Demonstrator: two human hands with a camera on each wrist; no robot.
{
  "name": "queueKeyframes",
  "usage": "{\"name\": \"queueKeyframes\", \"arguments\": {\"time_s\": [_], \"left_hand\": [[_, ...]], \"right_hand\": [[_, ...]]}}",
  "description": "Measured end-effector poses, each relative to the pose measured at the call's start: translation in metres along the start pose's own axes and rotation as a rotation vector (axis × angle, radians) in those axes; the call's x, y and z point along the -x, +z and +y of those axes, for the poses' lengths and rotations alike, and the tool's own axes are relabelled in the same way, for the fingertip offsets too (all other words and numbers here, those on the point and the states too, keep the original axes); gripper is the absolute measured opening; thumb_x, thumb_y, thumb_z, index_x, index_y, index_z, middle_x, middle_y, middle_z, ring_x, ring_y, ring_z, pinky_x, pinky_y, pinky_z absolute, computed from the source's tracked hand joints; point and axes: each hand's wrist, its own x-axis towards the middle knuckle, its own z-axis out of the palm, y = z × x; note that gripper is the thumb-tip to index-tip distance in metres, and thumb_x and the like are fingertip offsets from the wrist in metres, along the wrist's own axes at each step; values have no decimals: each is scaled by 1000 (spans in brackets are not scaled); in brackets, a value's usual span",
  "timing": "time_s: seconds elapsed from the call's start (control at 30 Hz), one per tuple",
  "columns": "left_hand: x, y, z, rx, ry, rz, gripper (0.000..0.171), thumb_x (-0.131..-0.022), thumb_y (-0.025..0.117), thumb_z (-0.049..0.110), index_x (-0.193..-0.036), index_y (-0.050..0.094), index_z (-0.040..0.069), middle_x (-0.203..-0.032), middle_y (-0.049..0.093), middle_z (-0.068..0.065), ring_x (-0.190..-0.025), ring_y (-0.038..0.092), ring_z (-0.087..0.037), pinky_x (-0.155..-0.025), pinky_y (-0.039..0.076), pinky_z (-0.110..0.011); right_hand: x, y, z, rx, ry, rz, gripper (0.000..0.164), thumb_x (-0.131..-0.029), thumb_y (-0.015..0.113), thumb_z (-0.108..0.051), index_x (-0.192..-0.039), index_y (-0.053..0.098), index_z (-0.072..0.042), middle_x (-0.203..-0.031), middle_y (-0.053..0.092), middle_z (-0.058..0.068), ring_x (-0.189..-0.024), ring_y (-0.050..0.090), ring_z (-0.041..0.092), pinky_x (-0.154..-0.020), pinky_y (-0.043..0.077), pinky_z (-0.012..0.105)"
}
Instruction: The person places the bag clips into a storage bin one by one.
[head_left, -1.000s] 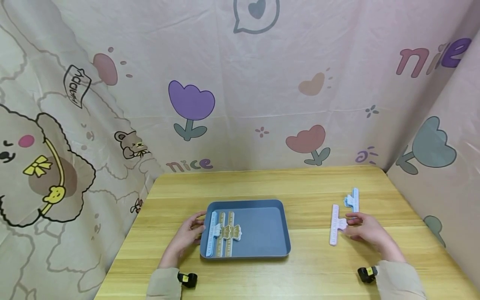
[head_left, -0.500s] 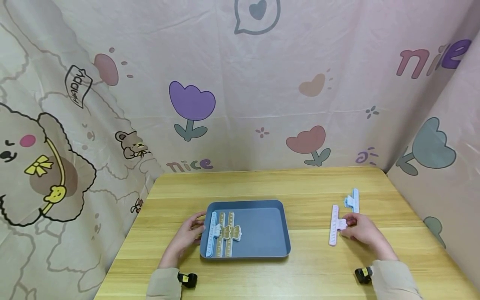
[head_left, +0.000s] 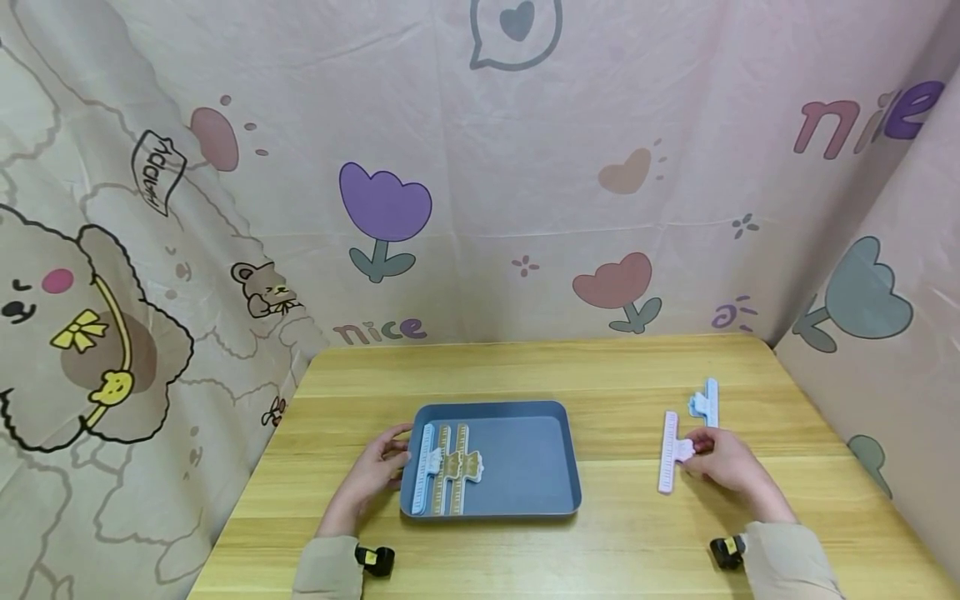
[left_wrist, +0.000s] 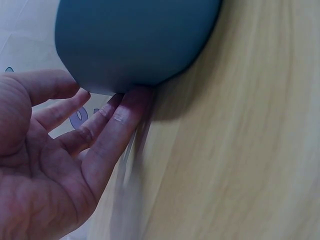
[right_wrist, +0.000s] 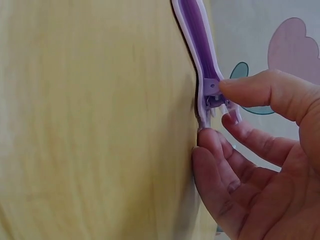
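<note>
A pale purple bag clip (head_left: 667, 454) lies on the table at the right. My right hand (head_left: 718, 457) pinches its handle; in the right wrist view the thumb (right_wrist: 250, 90) is on the clip's hinge side and the fingertips are close to the table. At the left, my left hand (head_left: 375, 461) touches the side of the grey-blue tray (head_left: 525, 498), its fingers extended, with fingertips against the tray wall (left_wrist: 125, 60) in the left wrist view. Inside the tray, a light blue clip (head_left: 422, 483) and two brown-and-white clips (head_left: 459, 492) stand side by side at the left end.
Another light blue clip (head_left: 711, 400) lies just behind my right hand, partly covered by it. The wooden table (head_left: 622, 375) meets a patterned curtain (head_left: 495, 167) at the back, with more curtain along both sides.
My right hand has moved slightly left, and its fingers have closed on the purple clip's handle. The left hand, tray and other clips stay in place.
</note>
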Motion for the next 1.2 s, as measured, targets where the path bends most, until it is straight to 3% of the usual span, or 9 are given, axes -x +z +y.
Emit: {"name": "queueKeyframes", "arguments": {"time_s": [0.37, 0.47, 0.73, 1.2], "left_hand": [[-1, 0, 0, 8, 0, -15, 50, -97, 50, -3, -145, 44, 7, -122, 52, -24, -95, 59, -30, -69, 56, -44], [-1, 0, 1, 13, -3, -15, 50, -97, 50, -3, -145, 44, 7, -122, 52, -23, -95, 59, -29, -69, 56, -44], [0, 0, 2, 8, -5, -12, 50, -97, 50, -3, -146, 44, 8, -122, 52, -23, -96, 59, -30, -70, 56, -44], [-1, 0, 1, 5, -11, -9, 50, -97, 51, -2, -145, 45, 9, -121, 52, -22, -96, 58, -30, -69, 56, -43]], "right_hand": [[-1, -4, -6, 3, 9, -6, 52, -74, 80, -10, -116, 58, 13, -102, 64, 16, -92, 59, 29, -80, 48, 43], [-2, -4, -12, -21, -14, -11, 53, -75, 80, -11, -117, 57, 13, -104, 64, 17, -94, 60, 30, -79, 49, 41], [-9, -1, -34, -114, -46, -34, 54, -77, 79, -9, -120, 54, 13, -110, 61, 22, -96, 60, 31, -77, 52, 33], [-30, 18, -88, -228, -177, -87, 45, -79, 78, -6, -116, 58, 9, -108, 61, 19, -94, 63, 29, -79, 52, 35]]}}
